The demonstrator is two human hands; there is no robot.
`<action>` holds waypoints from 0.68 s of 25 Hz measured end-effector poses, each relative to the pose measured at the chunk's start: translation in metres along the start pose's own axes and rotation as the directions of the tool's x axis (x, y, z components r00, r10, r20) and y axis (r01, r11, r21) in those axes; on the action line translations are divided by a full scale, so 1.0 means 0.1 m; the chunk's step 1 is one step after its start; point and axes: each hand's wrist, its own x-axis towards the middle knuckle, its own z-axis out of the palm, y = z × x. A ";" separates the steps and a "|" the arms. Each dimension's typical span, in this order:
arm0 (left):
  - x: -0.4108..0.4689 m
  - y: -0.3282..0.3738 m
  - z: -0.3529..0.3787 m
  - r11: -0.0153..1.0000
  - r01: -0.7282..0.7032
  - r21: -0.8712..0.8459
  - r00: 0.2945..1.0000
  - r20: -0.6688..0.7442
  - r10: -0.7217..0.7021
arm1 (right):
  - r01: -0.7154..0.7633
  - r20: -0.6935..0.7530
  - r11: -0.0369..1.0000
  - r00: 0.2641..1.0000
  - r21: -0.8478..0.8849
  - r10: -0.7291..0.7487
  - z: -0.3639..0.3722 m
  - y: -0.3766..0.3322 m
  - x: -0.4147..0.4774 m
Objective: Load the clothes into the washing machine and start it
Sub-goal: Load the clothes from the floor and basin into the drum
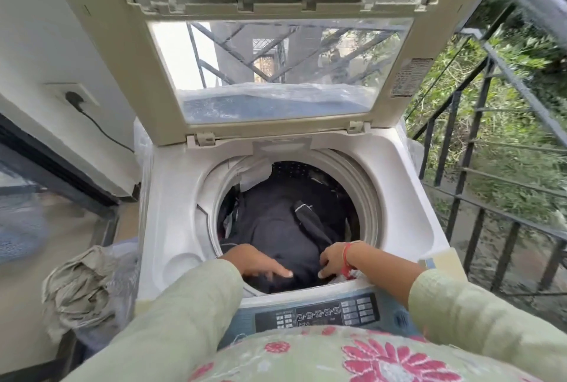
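A white top-loading washing machine [171, 197] stands in front of me with its lid [276, 75] raised upright. Its drum holds dark clothes [276, 222] piled high, with a white garment [254, 174] at the back left. My left hand [257, 262] lies flat on the dark cloth at the drum's near edge, fingers stretched out. My right hand [333, 259], with a red thread at the wrist, rests on the same cloth with fingers curled into it. The control panel [319, 312] with its buttons lies just below my arms.
A crumpled beige cloth [79, 286] sits on a heap left of the machine. A plug in a wall socket [73, 98] is at the left. A black metal railing [491, 191] runs close along the right side, greenery beyond it.
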 end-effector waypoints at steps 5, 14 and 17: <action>-0.07 0.08 -0.02 0.907 0.133 0.401 0.977 -0.205 -0.053 | 0.019 -0.029 1.000 0.999 -0.020 -0.020 0.00 0.01 -0.02; -1.31 0.17 -0.40 0.986 -0.088 -0.140 0.409 -0.908 -0.092 | 0.475 -0.753 0.742 0.655 0.473 0.060 -0.42 -0.32 -0.56; -1.89 -0.29 -0.10 0.923 -0.252 -0.291 0.049 -0.956 -0.288 | 0.634 -0.826 0.635 0.563 0.441 0.011 -0.59 -0.78 -0.80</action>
